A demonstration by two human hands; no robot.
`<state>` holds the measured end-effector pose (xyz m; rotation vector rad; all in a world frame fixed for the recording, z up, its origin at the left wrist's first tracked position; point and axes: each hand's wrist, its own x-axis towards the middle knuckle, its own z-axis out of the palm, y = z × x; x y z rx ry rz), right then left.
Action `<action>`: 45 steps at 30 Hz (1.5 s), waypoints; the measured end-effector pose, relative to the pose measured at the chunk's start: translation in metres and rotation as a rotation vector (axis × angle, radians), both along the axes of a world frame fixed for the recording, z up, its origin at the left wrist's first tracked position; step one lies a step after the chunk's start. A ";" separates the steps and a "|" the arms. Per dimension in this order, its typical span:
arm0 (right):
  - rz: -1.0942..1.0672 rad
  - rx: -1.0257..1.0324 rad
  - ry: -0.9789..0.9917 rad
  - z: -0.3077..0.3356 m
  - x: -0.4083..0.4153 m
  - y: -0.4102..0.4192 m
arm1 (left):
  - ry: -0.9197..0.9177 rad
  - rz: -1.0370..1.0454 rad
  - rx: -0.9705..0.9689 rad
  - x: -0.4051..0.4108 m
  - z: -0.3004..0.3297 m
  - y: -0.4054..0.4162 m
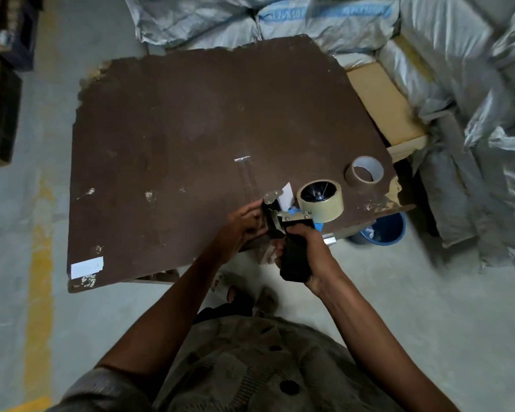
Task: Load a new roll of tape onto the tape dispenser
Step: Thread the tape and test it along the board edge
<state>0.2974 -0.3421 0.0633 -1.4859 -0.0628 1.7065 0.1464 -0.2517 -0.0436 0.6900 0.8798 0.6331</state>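
A hand-held tape dispenser [283, 217] with a black handle and metal front plate hovers over the near right edge of the dark brown board [191, 138]. A beige tape roll [321, 203] sits on its wheel hub. My right hand [306, 251] is closed around the black handle. My left hand [244, 224] grips the dispenser's front end by the metal flap. A second, near-empty tape core [364, 173] lies flat on the board to the right, apart from both hands. A clear strip of tape [246, 176] is stuck to the board ahead of the dispenser.
Grey woven sacks [324, 16] are piled behind and to the right of the board. A blue bucket [384, 230] stands on the floor under the right corner. A cardboard box [381, 99] sticks out at the right. A yellow floor line [39, 263] runs on the left.
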 end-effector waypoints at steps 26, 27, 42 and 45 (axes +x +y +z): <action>0.023 -0.009 -0.012 0.000 -0.003 0.066 | 0.298 0.285 0.134 0.001 -0.010 0.065; 0.025 -0.007 -0.014 0.000 -0.004 0.068 | 0.319 0.299 0.154 0.004 -0.008 0.067; -0.006 -0.047 0.021 0.003 -0.024 0.111 | 0.330 0.246 0.226 0.010 -0.007 0.098; 0.007 -0.038 0.033 0.004 -0.028 0.117 | 0.374 0.304 0.227 0.009 -0.007 0.109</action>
